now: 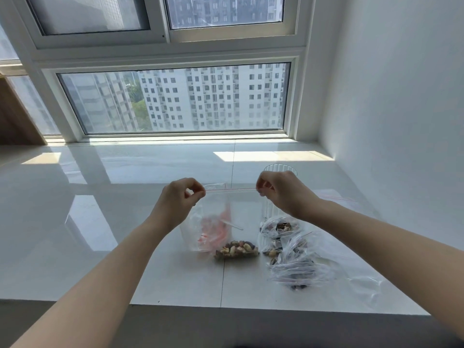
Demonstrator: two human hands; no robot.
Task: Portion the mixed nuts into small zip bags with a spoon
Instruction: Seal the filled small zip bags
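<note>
Nearest me, at 4 o'clock on the white counter (100, 247), a heap of filled zip bags (293, 262) — nuts showing dark through crumpled plastic, red seal lines visible.

Dead ahead at 12 o'clock, the zip bag (226, 222) I hold hangs upright off the counter. Mixed nuts (237, 249) sit bunched in its bottom right corner, directly below the seal. Its red zip line (231, 189) runs 9 to 3 o'clock, pulled taut between my hands.

My left hand (179, 202) pinches the left end of the zip between thumb and forefinger; my right hand (278, 192) pinches the right end the same way. Both grips narrow and closed on the bag's top edge, hands level, neither plainly nearer.

Seen through the film at 11 o'clock: an orange-red wrapper (214, 229), probably the nut packet, and a pale stick (232, 225) that may be the spoon handle — can't confirm.

Beyond my right hand at 1 o'clock, a clear ribbed glass (280, 169). A flat empty bag (336, 197) lies at 2 o'clock.

Judgement: the seal runs crosswise, so closing means fingers travelling along that line.

No brand, label or writing legible anywhere.
</note>
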